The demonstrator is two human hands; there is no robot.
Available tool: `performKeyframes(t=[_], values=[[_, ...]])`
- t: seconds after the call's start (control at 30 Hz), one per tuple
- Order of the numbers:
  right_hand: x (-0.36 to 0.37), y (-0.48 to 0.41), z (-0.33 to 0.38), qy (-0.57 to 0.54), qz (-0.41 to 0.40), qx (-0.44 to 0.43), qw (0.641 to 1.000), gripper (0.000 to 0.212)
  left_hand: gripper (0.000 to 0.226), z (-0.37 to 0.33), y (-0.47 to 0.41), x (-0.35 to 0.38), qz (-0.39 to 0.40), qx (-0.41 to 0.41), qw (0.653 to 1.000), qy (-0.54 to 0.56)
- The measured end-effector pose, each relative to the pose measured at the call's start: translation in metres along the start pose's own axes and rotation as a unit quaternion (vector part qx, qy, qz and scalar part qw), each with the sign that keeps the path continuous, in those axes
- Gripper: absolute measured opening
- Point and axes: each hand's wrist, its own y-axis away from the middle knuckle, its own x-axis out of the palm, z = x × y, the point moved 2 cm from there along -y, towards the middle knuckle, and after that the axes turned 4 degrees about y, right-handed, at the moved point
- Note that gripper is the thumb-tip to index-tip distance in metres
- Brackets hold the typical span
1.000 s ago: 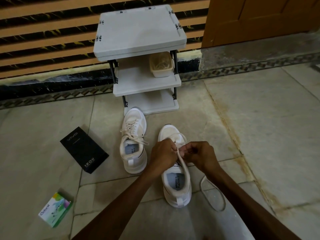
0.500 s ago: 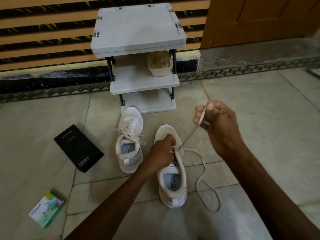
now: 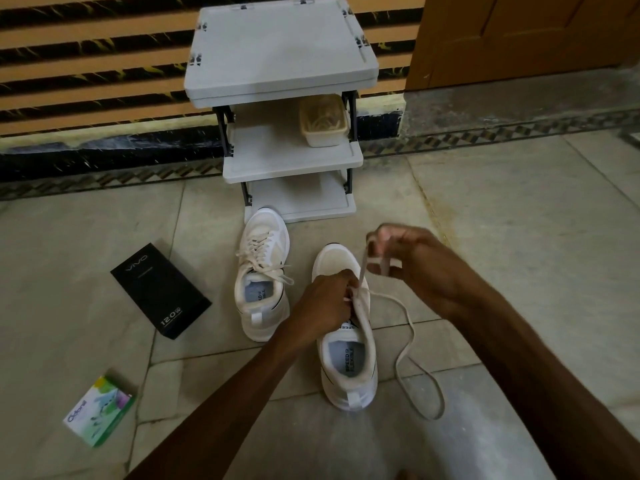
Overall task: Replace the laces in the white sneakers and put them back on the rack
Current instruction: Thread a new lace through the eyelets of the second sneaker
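Observation:
Two white sneakers stand on the floor in front of a grey three-tier rack (image 3: 280,53). The left sneaker (image 3: 262,271) is laced, its ends loose. My left hand (image 3: 323,299) grips the eyelet area of the right sneaker (image 3: 348,358). My right hand (image 3: 412,261) is raised to the right of that shoe's toe and pinches a cream lace (image 3: 408,341). The lace runs taut from my fingers down to the eyelets, and its other part loops slack over the floor to the right of the shoe.
A clear tub (image 3: 323,121) with pale contents sits on the rack's middle shelf. A black phone box (image 3: 161,289) lies left of the sneakers, a small green and white box (image 3: 98,410) nearer me. A striped wall and a wooden door (image 3: 519,32) stand behind.
My right hand left the eyelets and drew the lace up and to the right, then came down a little. My left hand stayed on the right sneaker.

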Motion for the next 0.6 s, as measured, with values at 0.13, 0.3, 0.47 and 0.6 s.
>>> performKeyframes(t=[0.13, 0.3, 0.47, 0.6], values=[[-0.001, 0.011, 0.046, -0.217, 0.014, -0.029, 0.976, 0.028, 0.037, -0.002, 0.004, 0.009, -0.044, 0.031, 0.998, -0.035], [-0.001, 0.019, 0.08, -0.291, 0.036, -0.03, 0.955, 0.027, 0.04, 0.001, 0.003, 0.014, -0.054, 0.033, 0.997, -0.051], [0.001, 0.026, 0.094, -0.364, 0.036, -0.014, 0.931, 0.024, 0.036, 0.003, 0.005, 0.014, -0.13, 0.031, 0.99, -0.053], [-0.001, 0.025, 0.096, -0.401, 0.004, 0.025, 0.916, 0.026, 0.045, 0.006, 0.007, 0.006, -0.188, -0.015, 0.978, -0.086]])
